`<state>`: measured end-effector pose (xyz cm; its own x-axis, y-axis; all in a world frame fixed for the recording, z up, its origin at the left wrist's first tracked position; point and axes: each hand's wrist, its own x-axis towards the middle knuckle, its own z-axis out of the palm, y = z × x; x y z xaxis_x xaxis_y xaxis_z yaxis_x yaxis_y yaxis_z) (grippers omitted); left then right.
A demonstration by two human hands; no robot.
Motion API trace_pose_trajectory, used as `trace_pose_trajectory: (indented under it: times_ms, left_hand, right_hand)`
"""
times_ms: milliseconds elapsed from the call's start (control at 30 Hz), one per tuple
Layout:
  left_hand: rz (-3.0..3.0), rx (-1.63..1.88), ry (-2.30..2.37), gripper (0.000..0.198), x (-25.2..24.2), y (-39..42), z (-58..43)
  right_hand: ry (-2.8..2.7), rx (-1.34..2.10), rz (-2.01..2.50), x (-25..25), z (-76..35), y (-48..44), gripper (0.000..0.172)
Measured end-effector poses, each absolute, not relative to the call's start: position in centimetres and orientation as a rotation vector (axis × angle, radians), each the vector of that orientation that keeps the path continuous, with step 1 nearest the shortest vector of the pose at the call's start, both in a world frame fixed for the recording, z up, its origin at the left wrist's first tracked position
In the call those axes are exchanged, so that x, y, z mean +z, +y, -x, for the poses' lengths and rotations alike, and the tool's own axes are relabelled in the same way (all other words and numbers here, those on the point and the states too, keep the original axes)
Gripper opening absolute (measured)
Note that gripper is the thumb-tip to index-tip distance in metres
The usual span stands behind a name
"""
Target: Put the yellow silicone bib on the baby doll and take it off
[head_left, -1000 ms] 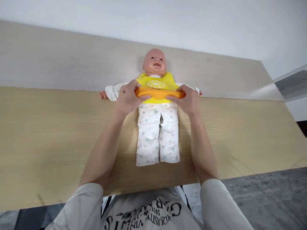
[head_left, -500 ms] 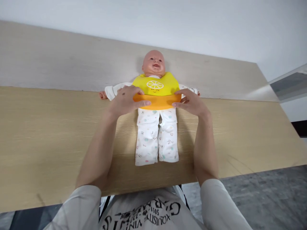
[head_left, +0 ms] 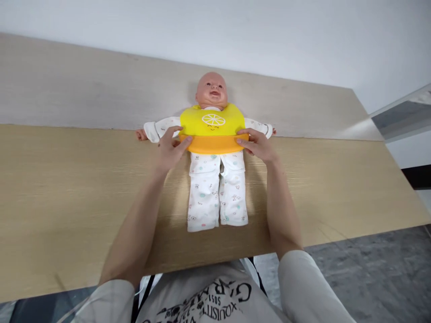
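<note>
Wooden table (head_left: 84, 188), pale wall (head_left: 215, 36); a doll (head_left: 212, 87) wears a yellow bib (head_left: 232, 120) with orange pocket (head_left: 213, 145), ends pinched by left hand (head_left: 170, 151) and right hand (head_left: 261, 146).

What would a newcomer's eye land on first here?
Probably the bright yellow bib with its white citrus-slice print, lying on the chest of the bald, pink-headed baby doll on the light wood-coloured table. Next, the curved orange pocket along the bib's lower edge, with the left hand at one end and the right hand at the other.
</note>
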<state>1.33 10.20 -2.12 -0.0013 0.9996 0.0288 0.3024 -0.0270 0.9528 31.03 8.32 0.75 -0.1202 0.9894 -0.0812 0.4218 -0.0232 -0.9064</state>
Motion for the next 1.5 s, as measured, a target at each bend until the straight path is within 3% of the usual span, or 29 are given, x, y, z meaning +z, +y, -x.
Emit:
trace_pose_trajectory:
  times_ms: [200, 433, 633, 833, 1500]
  left_hand:
    - [-1.253, 1.151, 1.287, 0.043, -3.2, 9.2, -2.3]
    - [-1.193, 1.323, 1.232, 0.061, -5.2, 7.6, -2.9]
    - [-1.213, 1.333, 1.225, 0.062, -5.9, 7.6, -3.0]
    - [-1.254, 1.317, 1.228, 0.052, -5.3, 7.3, -2.9]
    - [-1.161, 1.289, 1.304, 0.044, -5.6, 7.2, -2.9]
  right_hand:
    - [-1.479, 1.154, 1.373, -0.4, -30.9, 7.7, 0.049]
    - [-1.207, 0.887, 1.545, -2.9, -29.6, 4.8, 0.076]
    - [-1.165, 0.673, 1.621, -5.8, -30.6, 1.8, 0.052]
    - [-1.113, 0.658, 1.618, -6.2, -30.4, 2.3, 0.055]
    - [-1.365, 0.880, 1.496, -5.6, -30.3, 2.0, 0.028]
